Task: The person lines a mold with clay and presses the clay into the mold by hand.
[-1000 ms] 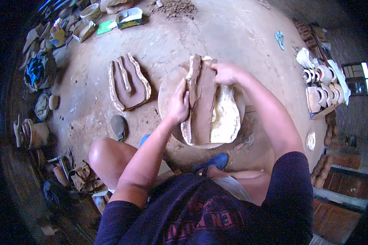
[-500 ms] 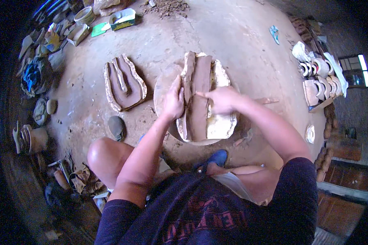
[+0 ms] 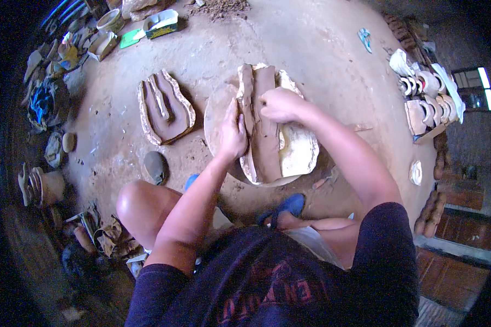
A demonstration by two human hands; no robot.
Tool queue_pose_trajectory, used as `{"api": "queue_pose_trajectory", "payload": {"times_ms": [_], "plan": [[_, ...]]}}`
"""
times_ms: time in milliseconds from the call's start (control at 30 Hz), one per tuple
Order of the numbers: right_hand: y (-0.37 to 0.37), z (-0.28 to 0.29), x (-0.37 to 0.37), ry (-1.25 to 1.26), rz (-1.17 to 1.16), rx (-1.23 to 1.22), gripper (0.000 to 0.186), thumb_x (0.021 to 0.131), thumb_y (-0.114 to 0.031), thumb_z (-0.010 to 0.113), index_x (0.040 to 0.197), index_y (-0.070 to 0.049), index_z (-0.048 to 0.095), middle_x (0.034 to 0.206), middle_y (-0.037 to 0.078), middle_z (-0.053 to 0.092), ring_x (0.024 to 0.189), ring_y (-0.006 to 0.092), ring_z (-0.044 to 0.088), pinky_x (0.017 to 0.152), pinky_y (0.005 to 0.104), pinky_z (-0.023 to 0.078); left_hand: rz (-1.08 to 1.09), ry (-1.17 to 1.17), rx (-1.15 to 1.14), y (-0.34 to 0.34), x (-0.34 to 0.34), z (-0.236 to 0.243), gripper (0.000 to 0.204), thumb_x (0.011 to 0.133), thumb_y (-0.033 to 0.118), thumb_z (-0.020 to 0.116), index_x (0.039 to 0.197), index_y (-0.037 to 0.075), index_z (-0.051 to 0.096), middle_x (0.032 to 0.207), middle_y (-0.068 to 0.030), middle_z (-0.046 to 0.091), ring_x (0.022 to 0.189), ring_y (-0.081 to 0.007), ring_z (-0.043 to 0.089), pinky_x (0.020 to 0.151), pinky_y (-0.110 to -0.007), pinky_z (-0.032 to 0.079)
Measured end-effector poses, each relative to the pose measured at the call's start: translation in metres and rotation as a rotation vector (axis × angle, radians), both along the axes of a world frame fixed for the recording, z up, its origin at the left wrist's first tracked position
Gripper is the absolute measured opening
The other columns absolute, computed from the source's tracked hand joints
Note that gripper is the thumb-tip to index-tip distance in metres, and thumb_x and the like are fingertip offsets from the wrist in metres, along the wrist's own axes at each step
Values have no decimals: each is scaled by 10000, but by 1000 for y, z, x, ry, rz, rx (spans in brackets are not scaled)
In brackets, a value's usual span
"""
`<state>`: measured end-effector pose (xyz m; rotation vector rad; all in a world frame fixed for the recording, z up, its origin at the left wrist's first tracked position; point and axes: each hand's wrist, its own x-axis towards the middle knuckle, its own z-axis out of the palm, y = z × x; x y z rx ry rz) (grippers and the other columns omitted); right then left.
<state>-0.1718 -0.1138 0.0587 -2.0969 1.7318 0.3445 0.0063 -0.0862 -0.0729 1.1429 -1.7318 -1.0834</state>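
Observation:
In front of me a pale plaster mould [image 3: 303, 154] lies on a round board [image 3: 215, 117]. A long strip of brown clay [image 3: 266, 150] runs down the mould's left and middle, with a raised wall along its left edge. My left hand [image 3: 234, 134] rests against that left side, fingers stretched out together and pointing away from me. My right hand [image 3: 281, 105] is curled closed over the upper part of the clay, its fingers touching the strip. Whatever may be inside the curled fingers is hidden. Farther left lies a second mould [image 3: 189, 121] lined with clay, with a ridge down its middle.
A dark rounded stone-like lump [image 3: 156, 167] sits near my left knee. Stacked curved mould pieces [image 3: 431, 111] stand at the right. Boxes [image 3: 161, 24], a green sheet [image 3: 130, 38] and a bowl [image 3: 111, 20] lie at the far left, near crumbled clay [image 3: 223, 8].
My right hand has moved farther up the clay strip and left, its pointing finger now curled in. The left hand stays at the mould's left side.

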Motion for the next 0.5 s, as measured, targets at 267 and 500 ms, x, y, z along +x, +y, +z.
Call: {"api": "queue_pose_trajectory", "payload": {"times_ms": [267,500], "plan": [[120,2,73,123,-124,277,746,828,-105,495,1467,231,306,1013,356,703,939,450,725,845,520,577,44,-10,38,6,0,10,520,1058,120,460,1537,-71,390,1511,-318,482,1414,-444,470,1207,-455,361],[55,7,38,-139,-373,178,407,841,-238,577,1074,72,700,995,338,695,934,467,708,850,513,564,46,7,-30,8,-2,-10,524,1064,127,455,1544,-68,377,1535,-311,457,1436,-439,443,1217,-453,345]]}}
